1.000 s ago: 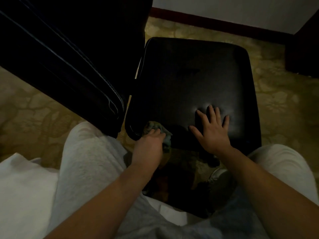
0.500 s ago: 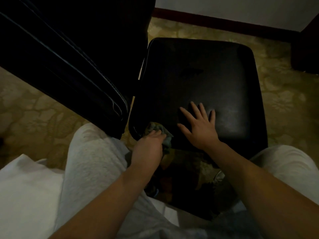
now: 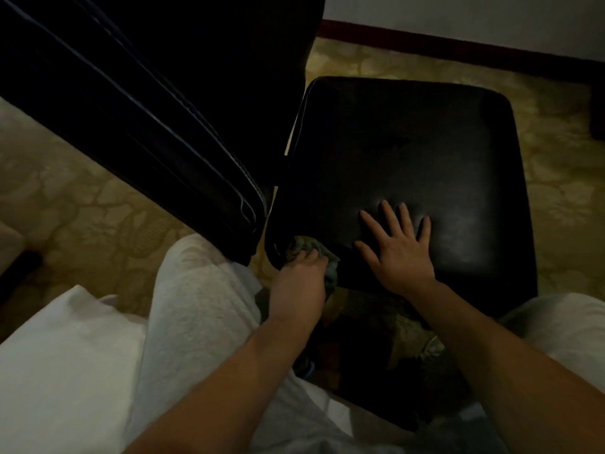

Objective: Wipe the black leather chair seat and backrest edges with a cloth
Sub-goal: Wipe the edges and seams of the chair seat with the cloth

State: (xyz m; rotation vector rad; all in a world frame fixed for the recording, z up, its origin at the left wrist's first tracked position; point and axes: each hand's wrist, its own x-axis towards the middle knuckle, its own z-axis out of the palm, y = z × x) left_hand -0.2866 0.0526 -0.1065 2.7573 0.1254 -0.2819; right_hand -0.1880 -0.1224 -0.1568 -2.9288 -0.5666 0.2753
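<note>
Cloth at the seat's near-left corner

Your left hand [image 3: 299,283] grips the cloth [image 3: 309,253] against the seat [image 3: 409,142] edge; your right hand [image 3: 401,253] lies flat, fingers spread.

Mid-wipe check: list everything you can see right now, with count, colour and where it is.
chair seat: one, black leather, centre right
backrest: one, black with pale piping, upper left beside the seat
cloth: one, grey-green, bunched at the seat's near left corner
carpet: tan, patterned, around the chair
wall: pale, top, with a dark red baseboard below it
trousers: light grey, bottom, both legs
left hand: grip closed on the cloth
right hand: flat, fingers spread, on the seat
</note>
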